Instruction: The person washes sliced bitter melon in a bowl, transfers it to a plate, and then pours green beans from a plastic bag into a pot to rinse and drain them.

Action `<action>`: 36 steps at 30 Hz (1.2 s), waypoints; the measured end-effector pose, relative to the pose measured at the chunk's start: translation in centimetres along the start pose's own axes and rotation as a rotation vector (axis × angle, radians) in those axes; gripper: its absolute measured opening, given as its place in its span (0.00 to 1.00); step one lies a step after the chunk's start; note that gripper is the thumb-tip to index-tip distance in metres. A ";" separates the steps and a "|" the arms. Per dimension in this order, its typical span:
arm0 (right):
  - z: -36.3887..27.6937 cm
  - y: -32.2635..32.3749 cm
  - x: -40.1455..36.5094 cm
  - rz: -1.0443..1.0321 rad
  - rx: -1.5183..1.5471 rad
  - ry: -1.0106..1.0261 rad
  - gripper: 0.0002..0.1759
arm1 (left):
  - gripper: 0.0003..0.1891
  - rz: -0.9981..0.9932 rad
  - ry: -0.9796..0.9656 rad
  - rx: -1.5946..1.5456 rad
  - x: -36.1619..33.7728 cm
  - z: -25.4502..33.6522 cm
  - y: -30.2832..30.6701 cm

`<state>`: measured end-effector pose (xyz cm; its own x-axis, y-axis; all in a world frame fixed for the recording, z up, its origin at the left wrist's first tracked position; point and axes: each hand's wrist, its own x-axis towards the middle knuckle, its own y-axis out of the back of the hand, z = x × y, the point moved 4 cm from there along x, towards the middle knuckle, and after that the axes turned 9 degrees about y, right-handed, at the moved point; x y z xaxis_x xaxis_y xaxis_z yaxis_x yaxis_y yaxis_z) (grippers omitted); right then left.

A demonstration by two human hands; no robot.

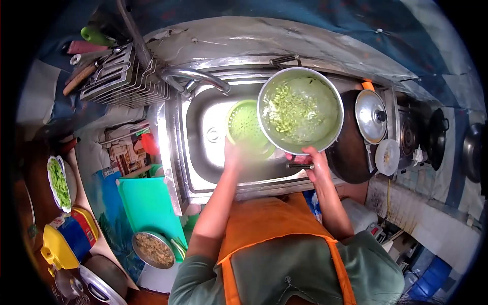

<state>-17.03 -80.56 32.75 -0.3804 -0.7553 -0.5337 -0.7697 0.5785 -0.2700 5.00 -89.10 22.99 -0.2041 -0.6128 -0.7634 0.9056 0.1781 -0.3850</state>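
A large metal pot [328, 124] is over the right side of the sink. Chopped green vegetable pieces [292, 109] float in the liquid inside it. My right hand [319, 165] is closed around the pot's near handle, with something red between hand and pot. Left of the pot, a light green colander [243, 119] sits low in the sink. My left hand [234, 155] grips the colander's near rim; haze, perhaps steam, blurs its fingers.
The steel sink [203, 137] has a curved faucet [203, 73] at its back left. A wire rack [127, 81] holds utensils. At right are a lidded pan [371, 117], a white bowl [387, 157] and a stove. A green cutting board [147, 203] and food bowl [153, 250] lie left.
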 end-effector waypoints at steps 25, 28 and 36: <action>0.6 -1.7 -1.2 -0.032 -0.190 -0.052 0.24 | 0.11 0.046 -0.038 -0.096 7.2 -2.4 4.7; 0.7 -2.6 -1.2 -0.021 -0.158 -0.037 0.24 | 0.12 -0.002 0.021 -0.159 6.1 0.3 2.1; 1.3 -3.7 -1.1 -0.038 -0.122 -0.069 0.24 | 0.13 -0.096 0.093 -0.344 5.1 1.1 1.3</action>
<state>-13.06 -81.52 33.27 -0.3171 -0.7505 -0.5797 -0.8410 0.5051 -0.1938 5.57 -92.89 19.15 -0.3294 -0.5699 -0.7528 0.7059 0.3809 -0.5972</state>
